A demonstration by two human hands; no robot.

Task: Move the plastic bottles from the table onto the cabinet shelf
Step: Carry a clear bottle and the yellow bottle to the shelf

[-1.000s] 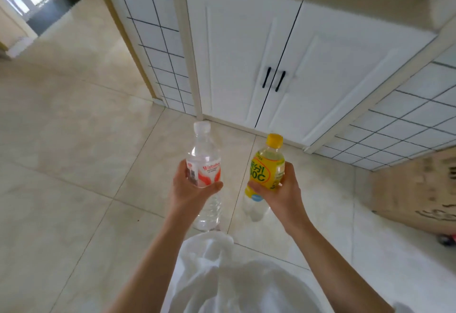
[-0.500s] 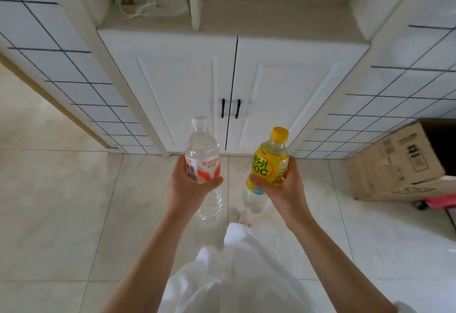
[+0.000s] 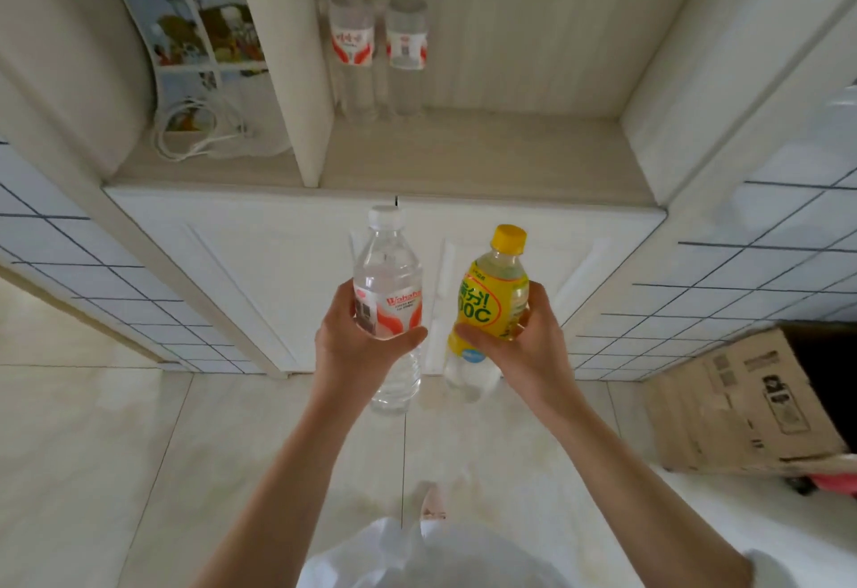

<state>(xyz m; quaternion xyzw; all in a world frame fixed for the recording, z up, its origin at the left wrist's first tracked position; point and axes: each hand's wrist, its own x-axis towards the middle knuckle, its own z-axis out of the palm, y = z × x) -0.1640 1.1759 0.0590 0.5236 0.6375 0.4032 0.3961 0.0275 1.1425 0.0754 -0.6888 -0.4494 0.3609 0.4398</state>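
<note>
My left hand (image 3: 354, 348) grips a clear water bottle (image 3: 389, 277) with a white cap and a red-and-white label, held upright. My right hand (image 3: 526, 346) grips a bottle with a yellow cap and yellow label (image 3: 494, 300), tilted slightly left. Both bottles hang in front of the white cabinet doors, below the open cabinet shelf (image 3: 473, 161). Two more clear water bottles, one (image 3: 351, 38) beside the other (image 3: 406, 38), stand upright at the back left of that shelf compartment.
A vertical divider (image 3: 287, 59) separates the left compartment, which holds a picture card (image 3: 195, 26) and a coiled white cable (image 3: 199, 133). Tiled walls flank the cabinet. A cardboard box (image 3: 751, 397) sits on the floor at the right.
The view has tilted up and closer to the cabinet, so the open shelf and its two standing bottles now show. Both hands have kept hold of their bottles and risen toward the doors.
</note>
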